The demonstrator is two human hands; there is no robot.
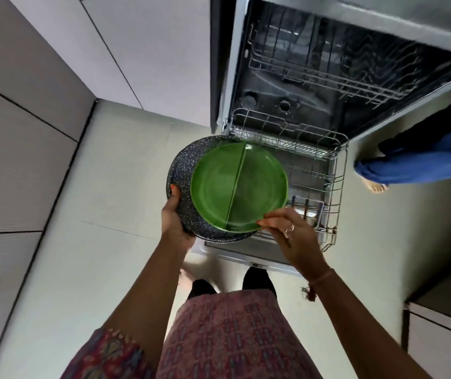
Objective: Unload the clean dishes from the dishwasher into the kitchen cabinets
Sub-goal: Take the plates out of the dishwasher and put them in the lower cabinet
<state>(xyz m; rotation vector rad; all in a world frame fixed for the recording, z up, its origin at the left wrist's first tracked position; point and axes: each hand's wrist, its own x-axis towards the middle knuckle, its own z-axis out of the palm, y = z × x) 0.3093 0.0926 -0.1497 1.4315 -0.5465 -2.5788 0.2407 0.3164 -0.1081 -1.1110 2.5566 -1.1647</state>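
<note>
My left hand grips the speckled dark plate by its rim. My right hand pinches the green plate lying on it, above the pulled-out lower rack.

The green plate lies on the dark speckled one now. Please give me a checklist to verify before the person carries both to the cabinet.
1. Left hand grips the dark speckled plate at its rim: ok.
2. Green plate rests on the speckled plate: ok, though off-centre toward the right.
3. Right hand fingers hold the green plate's near edge: ok.
4. Lower rack pushed back in: not ok, it is pulled out.
5. Path free: not ok, another person's foot stands at the right.
6. Plates dry: cannot tell.
</note>
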